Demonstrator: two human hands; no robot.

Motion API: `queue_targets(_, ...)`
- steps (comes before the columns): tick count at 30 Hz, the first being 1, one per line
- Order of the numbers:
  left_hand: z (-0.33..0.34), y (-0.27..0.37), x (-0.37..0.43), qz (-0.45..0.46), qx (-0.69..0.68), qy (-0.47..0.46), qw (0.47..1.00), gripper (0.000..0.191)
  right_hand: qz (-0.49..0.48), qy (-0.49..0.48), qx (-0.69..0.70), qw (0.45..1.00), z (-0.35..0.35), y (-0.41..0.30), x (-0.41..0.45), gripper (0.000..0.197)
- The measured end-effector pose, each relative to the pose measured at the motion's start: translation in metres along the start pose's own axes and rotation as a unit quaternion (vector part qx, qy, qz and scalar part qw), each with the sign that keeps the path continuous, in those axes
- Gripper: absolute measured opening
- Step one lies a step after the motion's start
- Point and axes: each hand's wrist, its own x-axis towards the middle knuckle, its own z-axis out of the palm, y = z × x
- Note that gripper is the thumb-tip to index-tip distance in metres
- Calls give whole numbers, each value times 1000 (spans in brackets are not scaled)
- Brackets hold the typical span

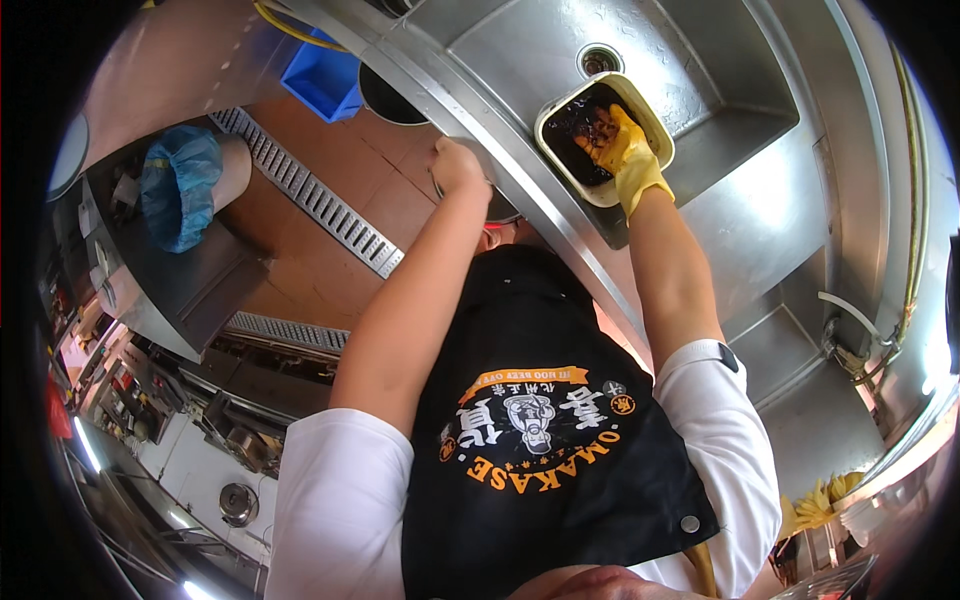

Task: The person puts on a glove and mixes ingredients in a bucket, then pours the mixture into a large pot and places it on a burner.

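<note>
My right hand [626,154], in a yellow rubber glove, reaches into a cream rectangular tub [666,139] in the steel sink [675,75]. Its fingertips are in dark liquid [570,139] with dark and brownish pieces; whether they grip any cannot be told. The tub stands beside the sink's drain [599,60]. Bare, my left hand [455,166] is below and outside the sink's front rim, over a round dark pot or bucket [504,204] that it and the rim partly hide. Its fingers are curled near the vessel's edge; whether they hold it is unclear.
A blue plastic crate [319,79] and another dark round container [390,97] stand on the tiled floor left of the sink. A slotted metal drain cover [315,191] crosses the floor. Farther left is a bin with a blue liner [180,187]. A second basin [776,330] lies at right.
</note>
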Motion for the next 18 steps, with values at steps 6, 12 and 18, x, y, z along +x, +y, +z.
queue_targets(6, 9, 21, -28, 514, 267, -138, 804, 37, -6, -37, 25, 999, -27, -5, 28, 25)
queue_targets(12, 99, -12, -27, 365, 579, -216, 696, 38, -198, 51, -306, 930, -37, 7, 56, 19)
queue_targets(18, 126, -29, -8, 4, 449, -299, 842, 46, -197, 93, -732, 645, -32, 22, 75, 26)
